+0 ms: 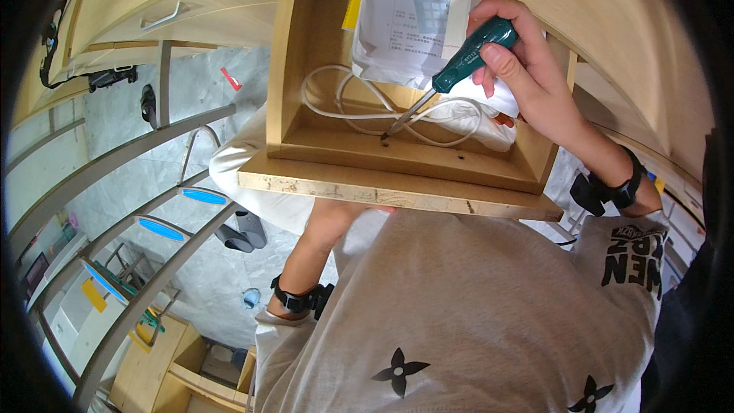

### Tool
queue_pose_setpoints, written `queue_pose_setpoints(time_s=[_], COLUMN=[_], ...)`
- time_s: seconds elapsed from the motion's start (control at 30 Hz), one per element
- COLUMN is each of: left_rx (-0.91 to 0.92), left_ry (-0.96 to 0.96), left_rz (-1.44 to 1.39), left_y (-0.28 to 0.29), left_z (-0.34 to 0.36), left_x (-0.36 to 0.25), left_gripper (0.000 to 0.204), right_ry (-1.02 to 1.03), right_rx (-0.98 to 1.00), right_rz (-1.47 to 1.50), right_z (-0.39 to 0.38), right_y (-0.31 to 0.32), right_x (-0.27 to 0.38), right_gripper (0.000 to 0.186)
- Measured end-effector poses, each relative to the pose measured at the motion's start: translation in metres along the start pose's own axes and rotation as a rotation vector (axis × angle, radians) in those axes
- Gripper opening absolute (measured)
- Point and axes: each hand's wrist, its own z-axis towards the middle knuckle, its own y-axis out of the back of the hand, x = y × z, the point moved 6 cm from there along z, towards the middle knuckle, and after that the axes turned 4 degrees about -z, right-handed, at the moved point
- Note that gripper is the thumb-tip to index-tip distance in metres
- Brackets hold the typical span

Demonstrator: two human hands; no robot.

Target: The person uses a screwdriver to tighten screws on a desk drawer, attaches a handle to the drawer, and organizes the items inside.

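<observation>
My right hand (535,88) grips a green-handled screwdriver (475,52), whose tip rests by a small hole inside the front of a wooden drawer (397,187). My left hand (355,210) is under the drawer's front, touching it from below, its fingers mostly hidden. Inside the drawer lie white printed papers (401,27), a coiled white cable (321,107), a crumpled white bundle (482,130) and a yellow item (352,0) along the left side. A second small hole shows right of the screwdriver tip.
Wooden furniture (176,0) with handles arches over the top. At left stand metal ladder rails (115,157) with blue treads (160,229). Grey slippers (251,229), a red item (229,79) and a small blue object (251,298) lie on the tiled floor. Wooden compartments (157,367) sit lower left.
</observation>
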Motion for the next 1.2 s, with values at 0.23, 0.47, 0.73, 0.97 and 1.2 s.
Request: queue_pose_setpoints(time_s=[0.23, 0.47, 0.73, 0.97, 1.2], left_rx=[0.000, -0.031, 0.051, 0.133, 0.144], left_ry=[-0.007, 0.039, 0.017, 0.067, 0.024], left_rz=[-0.027, -0.171, -0.060, -0.029, 0.018], left_y=[-0.001, -0.001, -0.004, 0.001, 0.007], left_z=[0.001, -0.004, -0.005, -0.011, -0.017], left_x=[0.003, 0.004, 0.002, 0.008, 0.014], left_gripper=[0.033, 0.034, 0.033, 0.031, 0.029], right_ry=[-0.114, -0.220, -0.524, -0.480, -0.511], right_rx=[-0.084, 0.032, 0.099, 0.163, 0.144], right_rz=[0.095, 0.158, 0.684, 0.614, 0.720], right_z=[-0.006, 0.002, -0.048, -0.050, -0.061], right_y=[-0.005, -0.009, -0.064, -0.069, -0.079], right_x=[-0.015, -0.023, -0.035, -0.036, -0.037], right_gripper=[0.030, 0.018, 0.023, 0.023, 0.020])
